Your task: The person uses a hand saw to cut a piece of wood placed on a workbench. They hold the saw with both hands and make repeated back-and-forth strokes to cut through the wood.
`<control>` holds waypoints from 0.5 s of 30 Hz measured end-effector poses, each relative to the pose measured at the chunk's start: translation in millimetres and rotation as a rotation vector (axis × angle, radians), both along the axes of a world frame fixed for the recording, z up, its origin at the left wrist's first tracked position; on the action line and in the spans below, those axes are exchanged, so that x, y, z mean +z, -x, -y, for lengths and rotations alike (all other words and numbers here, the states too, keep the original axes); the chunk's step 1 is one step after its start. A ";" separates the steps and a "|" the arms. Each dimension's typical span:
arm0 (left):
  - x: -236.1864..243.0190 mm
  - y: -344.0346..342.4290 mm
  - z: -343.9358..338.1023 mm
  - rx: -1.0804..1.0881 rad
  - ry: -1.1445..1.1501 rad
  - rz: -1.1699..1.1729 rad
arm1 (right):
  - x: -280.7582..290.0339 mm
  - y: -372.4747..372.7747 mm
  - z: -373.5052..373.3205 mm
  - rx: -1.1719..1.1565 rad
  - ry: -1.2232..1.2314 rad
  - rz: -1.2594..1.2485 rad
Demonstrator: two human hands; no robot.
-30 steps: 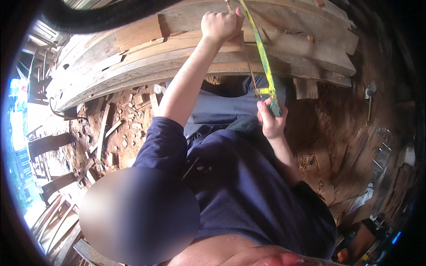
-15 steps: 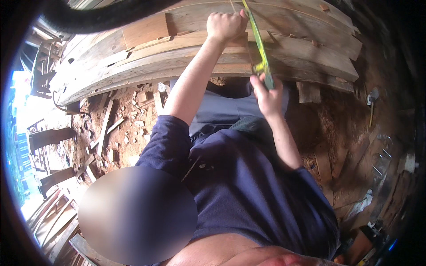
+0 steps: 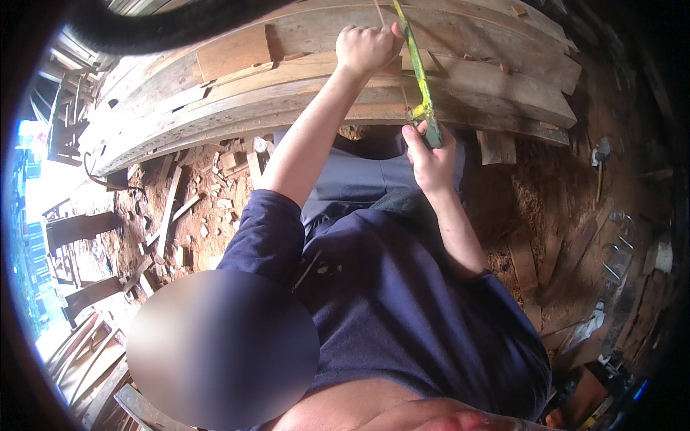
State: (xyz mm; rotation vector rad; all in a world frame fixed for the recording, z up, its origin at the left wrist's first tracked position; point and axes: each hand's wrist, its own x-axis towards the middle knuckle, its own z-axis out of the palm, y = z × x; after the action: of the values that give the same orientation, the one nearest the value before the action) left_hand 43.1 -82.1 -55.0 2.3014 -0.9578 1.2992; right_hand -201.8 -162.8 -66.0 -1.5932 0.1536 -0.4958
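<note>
My right hand [image 3: 433, 159] is closed around the green handle of a hacksaw [image 3: 419, 66]. Its yellow-green frame stretches away over the wooden planks. A thin strip, seemingly the blade, runs left of the frame and passes partly behind my left hand [image 3: 366, 49]. That hand is closed over the planks, its thumb close to the saw frame. Whatever it grips is hidden under the fingers. Below the hand, a narrow piece of wood [image 3: 392, 66] shows between the hand and the saw.
Long stacked planks [image 3: 287, 100] form the work surface before me. A flat board piece [image 3: 233, 52] lies at its left. Wood offcuts [image 3: 223, 205] litter the ground at left. A hammer-like tool [image 3: 601, 154] lies at right. A dark curved tube [image 3: 172, 29] crosses the upper left.
The saw and my right hand have shifted very slightly toward me. My left hand stays in nearly the same place, still closed.
</note>
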 end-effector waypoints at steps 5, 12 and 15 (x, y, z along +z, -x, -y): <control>3.0 -11.2 3.5 0.128 -0.079 -0.203 | -6.7 43.2 -1.3 0.008 0.049 -0.082; 2.2 1.7 3.3 0.060 -0.031 -0.111 | -14.6 51.5 13.1 -0.001 -0.017 -0.054; 3.4 13.8 -2.2 -0.037 0.049 -0.025 | -8.3 19.1 16.4 0.011 -0.018 -0.067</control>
State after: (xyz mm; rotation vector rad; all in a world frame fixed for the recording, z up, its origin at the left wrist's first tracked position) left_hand 29.2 -79.9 -51.6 2.2468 -0.9457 1.2620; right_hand -220.9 -179.2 -74.3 -1.5926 0.1999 -0.4318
